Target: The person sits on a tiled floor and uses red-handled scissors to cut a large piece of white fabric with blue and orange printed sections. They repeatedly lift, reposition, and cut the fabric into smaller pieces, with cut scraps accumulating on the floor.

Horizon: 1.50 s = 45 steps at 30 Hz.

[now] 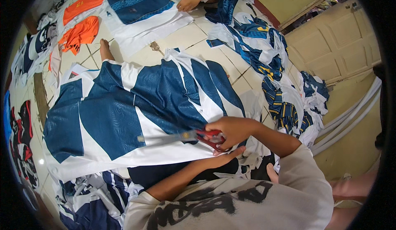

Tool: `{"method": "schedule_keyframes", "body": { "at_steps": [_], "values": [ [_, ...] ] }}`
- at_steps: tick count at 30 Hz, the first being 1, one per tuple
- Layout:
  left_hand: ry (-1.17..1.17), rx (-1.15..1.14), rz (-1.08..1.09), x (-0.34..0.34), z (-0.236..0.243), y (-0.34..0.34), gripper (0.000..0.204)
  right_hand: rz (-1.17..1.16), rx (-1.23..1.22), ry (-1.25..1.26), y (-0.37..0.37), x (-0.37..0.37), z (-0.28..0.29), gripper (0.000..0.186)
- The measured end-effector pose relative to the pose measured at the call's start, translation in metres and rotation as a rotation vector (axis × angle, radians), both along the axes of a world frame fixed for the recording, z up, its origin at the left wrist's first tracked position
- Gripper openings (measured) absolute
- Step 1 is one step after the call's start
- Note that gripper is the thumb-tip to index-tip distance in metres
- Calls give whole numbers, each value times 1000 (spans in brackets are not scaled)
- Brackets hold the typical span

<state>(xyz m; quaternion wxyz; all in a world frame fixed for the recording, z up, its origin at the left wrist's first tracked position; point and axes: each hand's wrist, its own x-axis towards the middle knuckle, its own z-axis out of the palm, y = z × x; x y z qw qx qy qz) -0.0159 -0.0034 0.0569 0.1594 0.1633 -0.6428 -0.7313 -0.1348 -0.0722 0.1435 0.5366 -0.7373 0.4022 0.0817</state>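
My right hand [231,133] is closed around the red handles of a pair of scissors [210,137]. Their long blades, smeared by motion, point left over a wide sheet of printed fabric [111,127]. The fabric has dark blue panels on white and lies rumpled in front of me. Just below the right hand, at the fabric's near right edge, is my left hand [222,159]. Its visible fingers stretch out to the right, and the rest are hidden.
Another person's hand [189,2] rests on stacked blue and white fabric [140,3] at the far side. Orange pieces [80,34] lie far left. Fabric heaps [284,102] line the right, near white pipes [350,118]. A bare foot [106,50] pokes out beyond the sheet.
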Motion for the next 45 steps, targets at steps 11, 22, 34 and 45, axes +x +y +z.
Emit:
{"method": "schedule_keyframes", "body": {
  "at_steps": [11,22,34,45],
  "values": [
    [-25,308,581,214,-60,-69,47,-334,-864,-131,-83,-65,57,17],
    [550,-315,2036,592,150,-51,53,-1071,-1420,-593,-178,-125,128,21],
    [-534,306,2099,722,-100,68,47,-1134,-709,-239,-31,-96,-90,25],
    [-12,1050,796,132,-48,-34,66,-1037,-163,-967,20,-68,-45,46]
  ]
}}
